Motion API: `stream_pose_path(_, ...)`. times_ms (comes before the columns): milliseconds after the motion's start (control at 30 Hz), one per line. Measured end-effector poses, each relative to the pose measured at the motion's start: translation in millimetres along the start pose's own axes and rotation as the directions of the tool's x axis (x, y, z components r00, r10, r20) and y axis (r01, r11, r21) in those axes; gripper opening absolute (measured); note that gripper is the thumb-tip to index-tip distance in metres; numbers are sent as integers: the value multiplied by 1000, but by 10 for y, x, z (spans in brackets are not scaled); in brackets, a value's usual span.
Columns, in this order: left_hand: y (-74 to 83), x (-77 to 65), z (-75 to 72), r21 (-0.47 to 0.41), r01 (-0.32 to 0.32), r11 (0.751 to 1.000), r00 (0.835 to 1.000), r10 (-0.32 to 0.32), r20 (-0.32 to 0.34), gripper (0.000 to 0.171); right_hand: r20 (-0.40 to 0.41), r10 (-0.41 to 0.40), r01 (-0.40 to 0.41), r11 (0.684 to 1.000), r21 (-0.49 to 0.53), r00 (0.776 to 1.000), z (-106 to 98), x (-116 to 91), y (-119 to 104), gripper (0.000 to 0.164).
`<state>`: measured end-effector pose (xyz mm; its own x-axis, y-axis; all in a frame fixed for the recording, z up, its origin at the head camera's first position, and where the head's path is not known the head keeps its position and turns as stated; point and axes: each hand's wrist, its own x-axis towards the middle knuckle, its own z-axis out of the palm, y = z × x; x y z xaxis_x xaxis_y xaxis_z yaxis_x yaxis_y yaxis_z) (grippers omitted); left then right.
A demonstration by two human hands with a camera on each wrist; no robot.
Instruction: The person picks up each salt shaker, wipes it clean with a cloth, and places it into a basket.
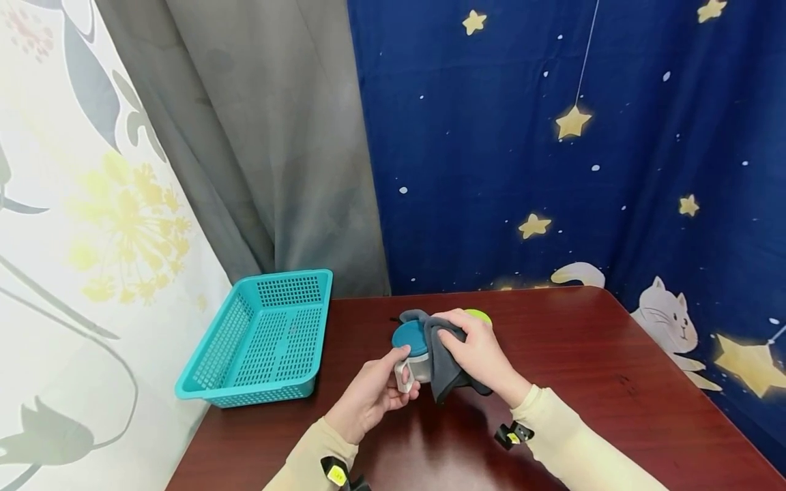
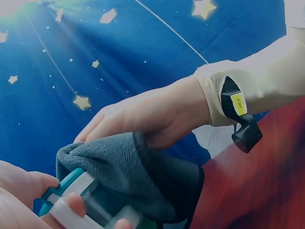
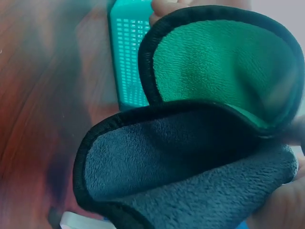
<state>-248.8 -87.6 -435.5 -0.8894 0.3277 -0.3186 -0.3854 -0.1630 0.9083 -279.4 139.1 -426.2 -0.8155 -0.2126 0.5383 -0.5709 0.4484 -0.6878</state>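
Note:
A clear jar with a round blue lid and a white handle is in my left hand. The fingers curl round the handle, and the thumb rests at the lid's edge. My right hand grips a dark grey cloth and holds it against the jar's right side, covering part of the lid and wall. In the right wrist view the grey cloth hangs in folds with black edging, and a green face shows. Part of the right hand's fingers is hidden behind the cloth in the left wrist view.
A turquoise slotted basket stands on the left of the dark red wooden table. A yellow-green shape shows just behind my right hand. Behind the table hang a grey curtain and a blue star-patterned curtain.

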Motion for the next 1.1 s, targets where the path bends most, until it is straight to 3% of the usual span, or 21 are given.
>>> stream_pose_path(267,17,-50,101,86,-120,989,982,131,-135,45,-40,-135,129,983,-133,990,83,-88,-211,26)
stream_pose_path(567,30,-61,233,127,-196,972,951,220,-219,40,-37,-397,363,869,-337,917,166,-198,-417,38)
stream_pose_path(700,23,-102,296,122,-214,969,944,237,-229,40,-1,-452,412,813,-412,892,143,-212,-462,35)
stream_pose_path(833,16,-114,315,112,-224,968,943,244,-226,42,24,-460,416,777,-474,887,108,-193,-489,28)
stream_pose_path(933,6,-130,319,109,-224,969,943,243,-225,46,17,-441,395,787,-473,898,63,-153,-468,22)
stream_pose_path(1100,-41,-162,307,123,-219,968,943,243,-226,51,-41,-317,265,852,-450,948,-36,-38,-344,13)
